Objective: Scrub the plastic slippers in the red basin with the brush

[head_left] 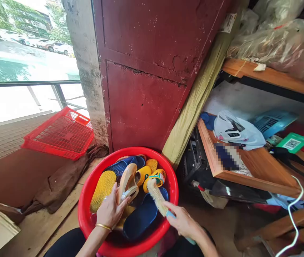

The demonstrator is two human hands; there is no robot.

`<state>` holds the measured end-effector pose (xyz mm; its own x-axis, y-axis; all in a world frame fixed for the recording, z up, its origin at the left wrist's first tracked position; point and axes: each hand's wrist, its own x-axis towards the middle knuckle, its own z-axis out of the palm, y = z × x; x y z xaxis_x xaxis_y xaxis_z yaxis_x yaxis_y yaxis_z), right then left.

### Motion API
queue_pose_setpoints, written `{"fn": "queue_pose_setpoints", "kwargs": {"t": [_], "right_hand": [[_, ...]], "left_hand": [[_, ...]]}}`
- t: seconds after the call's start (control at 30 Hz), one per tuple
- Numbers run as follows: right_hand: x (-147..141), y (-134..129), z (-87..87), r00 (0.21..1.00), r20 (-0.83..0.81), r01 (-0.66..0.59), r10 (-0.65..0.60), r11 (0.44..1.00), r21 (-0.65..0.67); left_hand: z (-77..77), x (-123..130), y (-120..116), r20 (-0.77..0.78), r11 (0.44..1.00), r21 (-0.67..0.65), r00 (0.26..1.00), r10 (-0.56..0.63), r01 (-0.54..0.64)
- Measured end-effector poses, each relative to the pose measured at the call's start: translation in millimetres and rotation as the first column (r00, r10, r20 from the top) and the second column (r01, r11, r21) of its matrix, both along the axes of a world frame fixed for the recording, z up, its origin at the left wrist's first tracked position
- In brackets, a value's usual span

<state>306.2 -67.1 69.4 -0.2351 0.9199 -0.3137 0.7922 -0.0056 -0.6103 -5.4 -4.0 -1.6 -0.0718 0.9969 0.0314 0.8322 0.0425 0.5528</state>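
Observation:
A red basin (84,210) holds several shoes in water. My left hand (110,210), a gold bangle at its wrist, is closed around a beige sandal (127,180) held tilted over the basin. Over the basin's right side, my right hand (182,219) grips the blue handle of a brush (155,196) with pale bristles. Around the sandal lie a yellow sole (103,189) at the left, blue slippers (121,166) behind, and yellow shoes (141,175) to the right. A dark blue slipper (141,219) lies between my hands. The brush and the sandal are apart.
Behind the basin stands a dark red metal door (143,103), with a long wrapped roll (194,107) leaning beside it. A red plastic crate (60,134) is at the left, near a brown cloth (60,182). Wooden shelving (269,167) with bags and a white cable (292,214) fills the right.

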Motion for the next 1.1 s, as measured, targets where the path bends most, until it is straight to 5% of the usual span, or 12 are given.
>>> {"fn": "queue_pose_setpoints", "kwargs": {"t": [0.07, 0.23, 0.47, 0.73, 0.9, 1.1], "right_hand": [[-15.2, 15.2, -19.8, 0.988, 0.117, 0.087, -0.102, 0.988, 0.127], [-67.7, 53.5, -63.9, 0.890, 0.431, 0.118, -0.148, 0.988, 0.096], [-87.1, 80.3, -88.4, 0.872, 0.483, 0.054, -0.080, 0.996, 0.067], [-74.2, 82.1, -69.2, 0.897, 0.433, 0.005, -0.090, 0.981, 0.195], [-90.4, 53.2, -63.1, 0.874, 0.469, -0.241, 0.127, 0.951, 0.192], [-94.5, 78.3, -48.4, 0.833, 0.554, -0.171, 0.015, 0.958, 0.230]], "left_hand": [[-7.9, 3.7, -0.7, -0.099, 0.995, 0.015, 0.991, -0.092, 0.094], [-37.0, 13.9, -0.7, -0.204, 0.977, -0.138, 0.960, -0.189, 0.163], [-42.1, 21.5, 15.5, -0.198, 0.963, -0.238, 0.964, -0.176, 0.127], [-27.1, 32.0, 26.2, -0.174, 0.952, -0.297, 0.975, -0.134, 0.078], [-33.0, 33.7, 20.0, -0.147, 0.952, -0.276, 0.973, -0.177, 0.131], [-39.8, 28.5, 15.8, -0.150, 0.947, -0.257, 0.960, -0.237, 0.194]]}}
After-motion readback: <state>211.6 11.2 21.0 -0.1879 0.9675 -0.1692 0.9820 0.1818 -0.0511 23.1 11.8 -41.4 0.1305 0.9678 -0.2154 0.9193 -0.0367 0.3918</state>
